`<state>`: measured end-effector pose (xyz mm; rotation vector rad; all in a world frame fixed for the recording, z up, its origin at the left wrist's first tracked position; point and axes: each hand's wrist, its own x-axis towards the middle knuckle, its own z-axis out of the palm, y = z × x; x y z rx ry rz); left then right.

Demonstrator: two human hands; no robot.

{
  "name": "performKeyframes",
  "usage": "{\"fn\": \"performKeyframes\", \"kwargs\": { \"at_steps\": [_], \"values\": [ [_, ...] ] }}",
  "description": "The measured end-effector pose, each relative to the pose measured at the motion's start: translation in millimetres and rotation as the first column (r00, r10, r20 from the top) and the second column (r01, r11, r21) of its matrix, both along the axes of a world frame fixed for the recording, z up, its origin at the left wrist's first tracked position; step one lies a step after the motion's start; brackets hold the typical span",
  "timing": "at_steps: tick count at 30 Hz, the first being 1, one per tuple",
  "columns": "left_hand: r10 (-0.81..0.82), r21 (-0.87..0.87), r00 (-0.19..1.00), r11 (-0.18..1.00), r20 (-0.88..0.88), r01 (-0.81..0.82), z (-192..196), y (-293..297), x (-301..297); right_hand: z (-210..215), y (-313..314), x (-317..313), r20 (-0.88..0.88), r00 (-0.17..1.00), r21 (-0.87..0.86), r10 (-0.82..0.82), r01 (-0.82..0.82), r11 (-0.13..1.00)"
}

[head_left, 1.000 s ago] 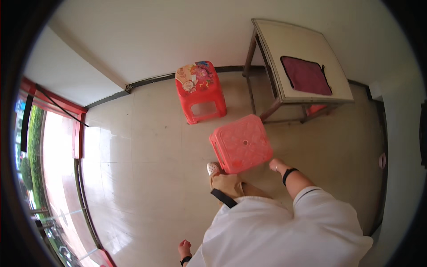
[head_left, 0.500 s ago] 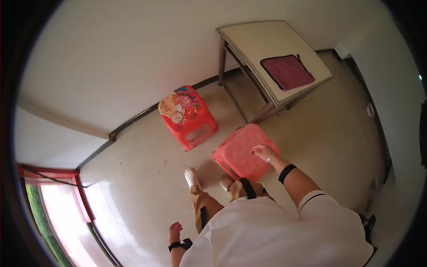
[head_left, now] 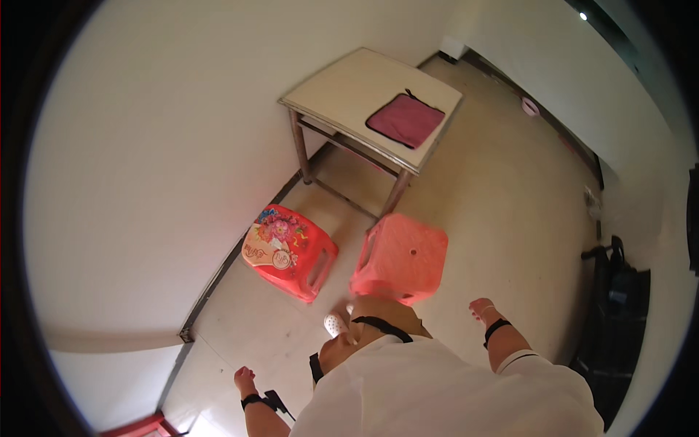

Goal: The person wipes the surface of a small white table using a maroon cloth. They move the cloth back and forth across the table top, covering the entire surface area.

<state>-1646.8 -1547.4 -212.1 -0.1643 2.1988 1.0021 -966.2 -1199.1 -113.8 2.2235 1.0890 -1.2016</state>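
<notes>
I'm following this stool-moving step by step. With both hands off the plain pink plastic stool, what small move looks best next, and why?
Probably a reach of the right hand forward and left, back to the plain pink plastic stool. That hand hangs empty just right of it, closer than the left hand, which is low and far left. The stool stands upright on the tiled floor, beside the flower-printed red plastic stool and before the metal-legged table.

White walls (head_left: 167, 146), beige tiled floor (head_left: 502, 211), metal-legged table (head_left: 349, 91) bearing a maroon cloth (head_left: 405, 120)

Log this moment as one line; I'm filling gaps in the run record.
left hand: free, empty | right hand: free, nearest plain red stool | patterned red stool beside it | table with magenta cloth beyond
</notes>
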Motion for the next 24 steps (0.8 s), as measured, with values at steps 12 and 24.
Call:
{"fn": "performKeyframes", "kwargs": {
  "at_steps": [12, 24],
  "values": [
    [-0.529, 0.117, 0.825, 0.848, 0.199, 0.516, 3, 105, 14, 9, -79, -89, -0.165, 0.89, 0.17, -0.425, 0.45, 0.876],
    [-0.432, -0.068, 0.87, 0.886, 0.236, 0.458, -9, 99, -55, 20, -65, -114, -0.166, 0.905, 0.227, -0.393, 0.423, 0.877]
  ]
}}
